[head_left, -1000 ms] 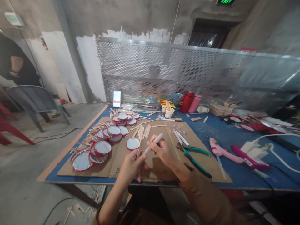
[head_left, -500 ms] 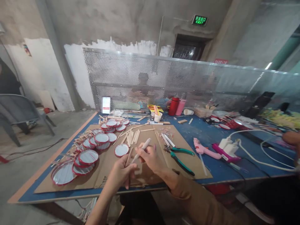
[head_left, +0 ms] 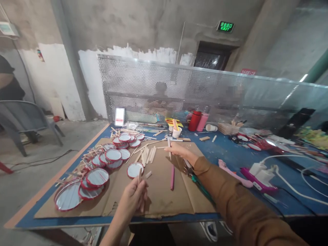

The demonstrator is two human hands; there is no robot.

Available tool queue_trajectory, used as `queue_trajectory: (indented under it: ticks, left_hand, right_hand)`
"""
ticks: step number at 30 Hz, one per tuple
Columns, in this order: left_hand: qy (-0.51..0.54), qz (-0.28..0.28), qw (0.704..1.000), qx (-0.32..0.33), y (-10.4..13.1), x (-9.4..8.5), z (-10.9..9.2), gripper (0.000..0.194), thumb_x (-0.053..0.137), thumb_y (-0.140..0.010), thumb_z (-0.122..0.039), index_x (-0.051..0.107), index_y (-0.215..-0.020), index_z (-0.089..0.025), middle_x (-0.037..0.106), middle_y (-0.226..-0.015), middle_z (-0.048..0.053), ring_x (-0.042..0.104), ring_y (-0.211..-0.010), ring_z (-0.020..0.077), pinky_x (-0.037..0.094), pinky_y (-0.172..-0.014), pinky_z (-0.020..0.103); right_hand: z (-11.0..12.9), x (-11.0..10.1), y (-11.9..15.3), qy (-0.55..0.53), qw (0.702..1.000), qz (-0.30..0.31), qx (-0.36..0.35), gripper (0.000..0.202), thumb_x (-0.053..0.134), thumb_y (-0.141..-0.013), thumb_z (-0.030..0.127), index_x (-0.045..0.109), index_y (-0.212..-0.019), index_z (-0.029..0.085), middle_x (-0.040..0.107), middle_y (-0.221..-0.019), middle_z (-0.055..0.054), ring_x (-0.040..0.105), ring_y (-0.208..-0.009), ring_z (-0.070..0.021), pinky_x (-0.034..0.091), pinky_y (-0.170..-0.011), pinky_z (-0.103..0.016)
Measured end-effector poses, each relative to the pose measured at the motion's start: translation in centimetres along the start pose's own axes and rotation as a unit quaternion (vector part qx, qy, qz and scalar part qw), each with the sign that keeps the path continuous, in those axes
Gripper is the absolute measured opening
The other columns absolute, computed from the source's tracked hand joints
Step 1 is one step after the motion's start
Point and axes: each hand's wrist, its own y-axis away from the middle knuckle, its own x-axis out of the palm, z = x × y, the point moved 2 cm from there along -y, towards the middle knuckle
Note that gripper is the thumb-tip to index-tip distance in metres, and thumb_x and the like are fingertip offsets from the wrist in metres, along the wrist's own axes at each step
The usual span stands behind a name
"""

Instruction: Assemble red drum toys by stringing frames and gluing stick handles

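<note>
Between the fingers of my left hand (head_left: 135, 194) stands a thin wooden stick (head_left: 139, 175), held upright over the cardboard sheet (head_left: 159, 201). My right hand (head_left: 180, 152), reaching forward, grips a whitish pen (head_left: 169, 154) that points down. Left of centre lies one red-rimmed round disc (head_left: 135, 169) with a pale face, just behind the stick. A short pale piece (head_left: 149, 175) is beside my left hand. A pink pen-like rod (head_left: 172, 177) rests on the cardboard below my right hand. Several loose wooden sticks (head_left: 148, 154) lie behind the disc.
Overlapping red-rimmed discs (head_left: 97, 177) with sticks cover the left side. Green-handled pliers (head_left: 202, 188) lie partly under my right sleeve. Farther right are a pink glue gun (head_left: 234, 173) and a purple power strip (head_left: 258, 181). A white cup (head_left: 176, 132) and red bottle (head_left: 194, 120) stand behind.
My right hand has moved from beside my left hand forward and right, carrying the pen. My left hand stays low, still with the stick. The pink rod and short pale piece now show plainly.
</note>
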Motion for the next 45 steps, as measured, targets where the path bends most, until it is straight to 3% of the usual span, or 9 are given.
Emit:
queue_trajectory:
  ticks: [6, 11, 19, 22, 26, 33, 38, 42, 45]
  left_hand:
    - [-0.022, -0.097, 0.993, 0.062, 0.5, 0.0, -1.1, 0.028, 0.054, -0.081, -0.045, 0.049, -0.082, -0.017, 0.039, -0.040, -0.010, 0.032, -0.033, 0.0037, 0.023, -0.038, 0.016]
    - [0.019, -0.155, 0.987, 0.042, 0.5, -0.2, -0.9, 0.030, 0.058, -0.077, -0.044, 0.046, -0.090, -0.020, 0.033, -0.044, -0.013, 0.027, -0.031, 0.0041, 0.020, -0.034, 0.017]
    - [-0.038, -0.189, 0.980, 0.053, 0.1, -0.2, -0.7, 0.024, 0.063, -0.073, -0.038, 0.051, -0.083, -0.019, 0.049, -0.062, -0.005, 0.046, -0.046, 0.0067, 0.036, -0.044, 0.017]
    - [-0.063, -0.217, 0.971, 0.082, -0.1, -0.3, -0.9, 0.027, 0.065, -0.071, -0.035, 0.053, -0.090, -0.019, 0.055, -0.074, -0.002, 0.054, -0.058, 0.0090, 0.043, -0.053, 0.018]
    - [-0.061, -0.153, 0.984, 0.072, -0.4, 0.0, -0.9, 0.041, 0.069, -0.065, -0.031, 0.053, -0.102, -0.020, 0.055, -0.077, -0.004, 0.044, -0.044, 0.0038, 0.037, -0.044, 0.017]
    - [-0.009, -0.148, 0.989, 0.023, 0.4, 0.1, -0.8, 0.037, 0.065, -0.070, -0.049, 0.051, -0.086, -0.019, 0.039, -0.043, -0.011, 0.028, -0.028, 0.0039, 0.019, -0.031, 0.017]
    - [-0.017, -0.157, 0.987, 0.023, 0.9, 0.0, -1.2, 0.040, 0.057, -0.076, -0.056, 0.048, -0.092, -0.020, 0.035, -0.035, -0.012, 0.032, -0.025, 0.0073, 0.020, -0.030, 0.017]
    - [-0.036, -0.143, 0.989, 0.019, 0.6, 0.0, -1.0, 0.039, 0.056, -0.076, -0.056, 0.049, -0.088, -0.019, 0.042, -0.038, -0.010, 0.039, -0.024, 0.0096, 0.023, -0.029, 0.018]
    - [-0.054, -0.130, 0.990, 0.003, 0.4, 0.2, -0.8, 0.039, 0.060, -0.071, -0.054, 0.051, -0.085, -0.018, 0.042, -0.040, -0.010, 0.038, -0.023, 0.0091, 0.020, -0.027, 0.018]
  right_hand:
    - [2.8, 3.3, 0.1, 0.119, 0.983, 0.090, -0.111, 0.028, 0.057, -0.079, 0.036, 0.055, -0.061, 0.015, 0.052, -0.052, 0.002, 0.042, -0.048, -0.0092, 0.027, -0.049, -0.022]
    - [7.1, 6.5, 2.9, 0.273, 0.888, 0.165, -0.332, 0.011, 0.054, -0.083, 0.017, 0.065, -0.083, 0.019, 0.068, -0.081, -0.004, 0.058, -0.075, -0.0151, 0.032, -0.063, -0.024]
    - [7.8, 7.7, 5.1, 0.425, 0.782, 0.129, -0.438, 0.014, 0.047, -0.089, 0.012, 0.060, -0.093, 0.013, 0.068, -0.079, -0.010, 0.061, -0.072, -0.0192, 0.033, -0.067, -0.031]
    - [7.6, 6.4, 5.9, 0.400, 0.791, 0.111, -0.449, 0.010, 0.053, -0.086, 0.016, 0.058, -0.093, 0.013, 0.067, -0.084, -0.011, 0.060, -0.075, -0.0194, 0.032, -0.069, -0.031]
    - [7.8, 5.0, 7.5, 0.342, 0.841, 0.117, -0.403, 0.008, 0.058, -0.085, 0.020, 0.057, -0.091, 0.015, 0.066, -0.083, -0.007, 0.059, -0.076, -0.0174, 0.031, -0.069, -0.028]
    - [8.9, 6.7, 9.6, 0.151, 0.942, 0.110, -0.278, 0.008, 0.052, -0.089, 0.025, 0.057, -0.088, 0.018, 0.060, -0.075, -0.001, 0.049, -0.065, -0.0121, 0.025, -0.056, -0.022]
    - [9.0, 7.5, 10.1, 0.095, 0.954, 0.050, -0.278, 0.017, 0.049, -0.089, 0.029, 0.053, -0.077, 0.018, 0.053, -0.067, 0.001, 0.043, -0.061, -0.0119, 0.026, -0.056, -0.024]
    - [9.5, 5.2, 10.4, 0.022, 0.946, -0.042, -0.320, 0.024, 0.044, -0.089, 0.031, 0.050, -0.069, 0.018, 0.054, -0.071, -0.001, 0.047, -0.067, -0.0128, 0.034, -0.065, -0.026]
    - [9.3, 3.8, 10.1, -0.128, 0.958, -0.047, -0.251, 0.030, 0.041, -0.090, 0.040, 0.050, -0.072, 0.018, 0.051, -0.061, 0.002, 0.046, -0.056, -0.0108, 0.035, -0.055, -0.024]
